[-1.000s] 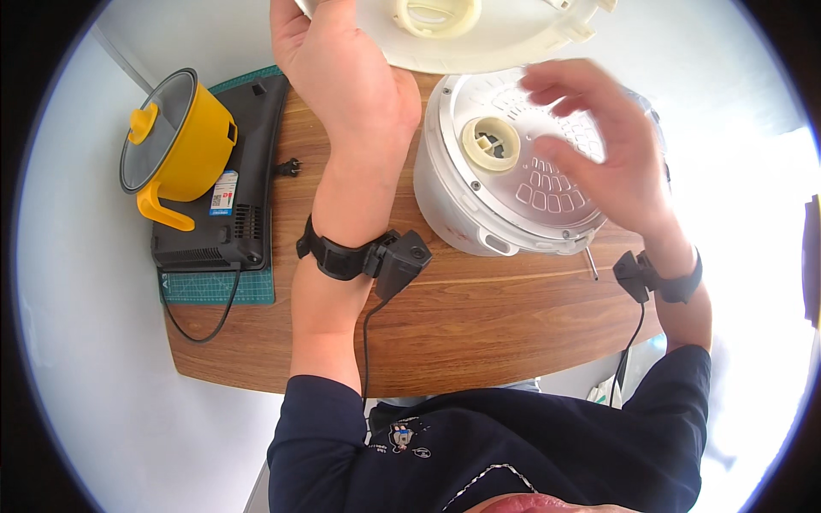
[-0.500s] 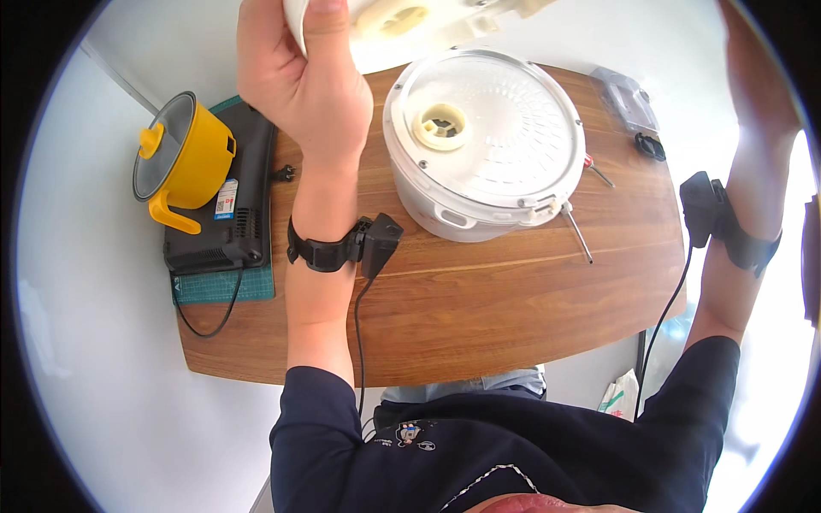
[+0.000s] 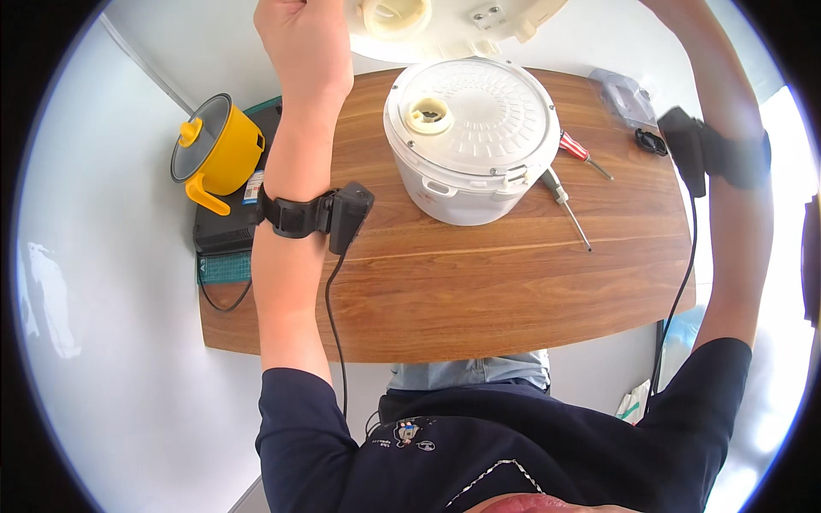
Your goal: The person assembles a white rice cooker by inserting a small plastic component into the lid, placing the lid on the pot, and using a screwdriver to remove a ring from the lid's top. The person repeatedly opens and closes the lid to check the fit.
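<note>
- The left hand (image 3: 304,43) is raised at the top edge of the view, its grip closed on the rim of a white lid panel (image 3: 462,21) held up above the desk (image 3: 479,282).
- The right hand is out of view past the upper right edge; only the forearm and its wrist strap (image 3: 718,158) show, so its grip cannot be told. It may share the panel's far side, but that is hidden.
- The panel is lifted clear of the cooker (image 3: 470,137), hanging above and behind it and not touching it. Its underside faces the camera, showing a cream ring and small mounts.
- The cooker stands upright near the middle of the desk's far edge, its ribbed inner top and a cream vent cap (image 3: 429,115) exposed.
- To handle the panel well, it seems wise to keep it level and hold it by the rim, since a one-sided hold on a wide, thin plastic part could let it twist or slip.
- It looks safest to keep it away from the cooker's edge clips so that nothing catches.
- Two screwdrivers (image 3: 569,192) lie just right of the cooker, one red-handled, one pale; a clear bag (image 3: 624,85) and a small dark part (image 3: 650,141) lie further right.
- A yellow pot (image 3: 218,154) sits on a black device (image 3: 227,227) at the desk's left end, well apart from the hands.
</note>
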The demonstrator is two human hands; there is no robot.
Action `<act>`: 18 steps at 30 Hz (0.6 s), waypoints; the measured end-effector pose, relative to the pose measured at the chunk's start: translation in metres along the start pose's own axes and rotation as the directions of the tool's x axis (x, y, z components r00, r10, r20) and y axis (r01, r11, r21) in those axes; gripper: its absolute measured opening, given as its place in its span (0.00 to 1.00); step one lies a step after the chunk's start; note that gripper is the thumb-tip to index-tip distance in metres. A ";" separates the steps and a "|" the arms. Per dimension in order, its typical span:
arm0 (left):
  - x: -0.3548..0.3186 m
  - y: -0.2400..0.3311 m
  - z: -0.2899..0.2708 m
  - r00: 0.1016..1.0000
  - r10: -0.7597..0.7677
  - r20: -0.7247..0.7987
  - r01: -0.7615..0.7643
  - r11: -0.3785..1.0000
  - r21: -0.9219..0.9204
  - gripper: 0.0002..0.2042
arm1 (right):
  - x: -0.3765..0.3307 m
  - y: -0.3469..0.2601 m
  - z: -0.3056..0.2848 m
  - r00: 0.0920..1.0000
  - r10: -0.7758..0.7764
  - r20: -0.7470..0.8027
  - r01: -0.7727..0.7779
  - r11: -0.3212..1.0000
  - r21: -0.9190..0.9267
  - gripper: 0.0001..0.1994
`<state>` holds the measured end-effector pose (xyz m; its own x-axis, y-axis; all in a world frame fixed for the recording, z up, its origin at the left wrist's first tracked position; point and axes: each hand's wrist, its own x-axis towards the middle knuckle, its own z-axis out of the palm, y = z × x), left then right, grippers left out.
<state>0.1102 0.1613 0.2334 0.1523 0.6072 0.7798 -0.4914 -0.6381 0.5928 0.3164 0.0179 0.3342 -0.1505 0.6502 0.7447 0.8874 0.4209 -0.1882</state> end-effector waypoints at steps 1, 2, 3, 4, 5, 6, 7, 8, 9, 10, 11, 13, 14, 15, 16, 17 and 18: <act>0.001 0.005 0.006 0.998 -0.059 0.010 0.060 0.996 -0.069 0.18 | 0.003 -0.006 -0.005 0.995 0.081 0.053 -0.083 0.996 0.028 0.30; 0.003 0.010 0.006 0.993 -0.117 0.019 0.119 0.986 -0.114 0.18 | 0.010 -0.010 -0.009 0.975 0.175 0.137 -0.182 0.983 0.039 0.30; 0.006 0.010 0.005 0.989 -0.149 0.017 0.150 0.982 -0.118 0.18 | 0.015 -0.005 -0.009 0.956 0.232 0.180 -0.246 0.968 0.057 0.30; 0.010 0.007 0.003 0.983 -0.180 0.015 0.181 0.976 -0.122 0.18 | 0.021 -0.001 -0.008 0.931 0.288 0.224 -0.309 0.949 0.067 0.30; 0.016 0.001 0.007 0.977 -0.211 0.024 0.212 0.967 -0.144 0.18 | 0.028 0.022 -0.007 0.920 0.322 0.221 -0.346 0.935 0.075 0.31; 0.019 -0.002 0.003 0.969 -0.242 0.060 0.248 0.957 -0.152 0.18 | 0.034 0.029 0.001 0.910 0.347 0.227 -0.376 0.921 0.100 0.31; 0.021 -0.006 -0.002 0.958 -0.272 0.096 0.284 0.945 -0.159 0.18 | 0.035 0.033 0.002 0.894 0.382 0.235 -0.416 0.902 0.115 0.31; 0.023 -0.005 -0.005 0.944 -0.304 0.131 0.323 0.933 -0.161 0.19 | 0.035 0.030 0.004 0.875 0.417 0.245 -0.456 0.880 0.133 0.30; 0.024 -0.004 -0.007 0.927 -0.346 0.147 0.365 0.920 -0.140 0.19 | 0.035 0.029 0.007 0.855 0.450 0.257 -0.495 0.856 0.150 0.30; 0.025 -0.001 -0.008 0.908 -0.386 0.162 0.406 0.906 -0.118 0.21 | 0.034 0.029 0.010 0.849 0.449 0.279 -0.514 0.825 0.236 0.29; 0.025 0.001 -0.008 0.886 -0.428 0.179 0.449 0.887 -0.103 0.22 | 0.029 0.033 0.013 0.840 0.451 0.302 -0.534 0.786 0.312 0.29; 0.024 0.007 -0.009 0.859 -0.478 0.184 0.494 0.868 -0.049 0.24 | 0.025 0.039 0.020 0.822 0.486 0.297 -0.569 0.732 0.376 0.28; 0.021 0.007 -0.009 0.842 -0.505 0.188 0.518 0.855 -0.023 0.26 | 0.024 0.045 0.023 0.808 0.524 0.270 -0.590 0.720 0.365 0.28; 0.018 0.006 -0.010 0.831 -0.504 0.236 0.519 0.855 -0.001 0.26 | 0.023 0.052 0.026 0.791 0.561 0.242 -0.611 0.708 0.354 0.27; 0.014 0.004 -0.013 0.817 -0.502 0.285 0.519 0.855 0.019 0.26 | 0.021 0.060 0.026 0.801 0.553 0.231 -0.596 0.698 0.397 0.27; 0.011 0.002 -0.018 0.802 -0.500 0.328 0.515 0.856 0.045 0.27 | 0.019 0.068 0.027 0.812 0.539 0.222 -0.577 0.685 0.445 0.27; 0.009 -0.004 -0.020 0.804 -0.487 0.342 0.499 0.865 0.059 0.26 | 0.016 0.074 0.026 0.823 0.527 0.212 -0.556 0.672 0.490 0.26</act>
<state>0.0963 0.1789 0.2335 0.6551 0.6366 0.4069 -0.2981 -0.2771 0.9134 0.3685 0.0755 0.3157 0.2518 0.8908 0.3782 0.4662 0.2308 -0.8541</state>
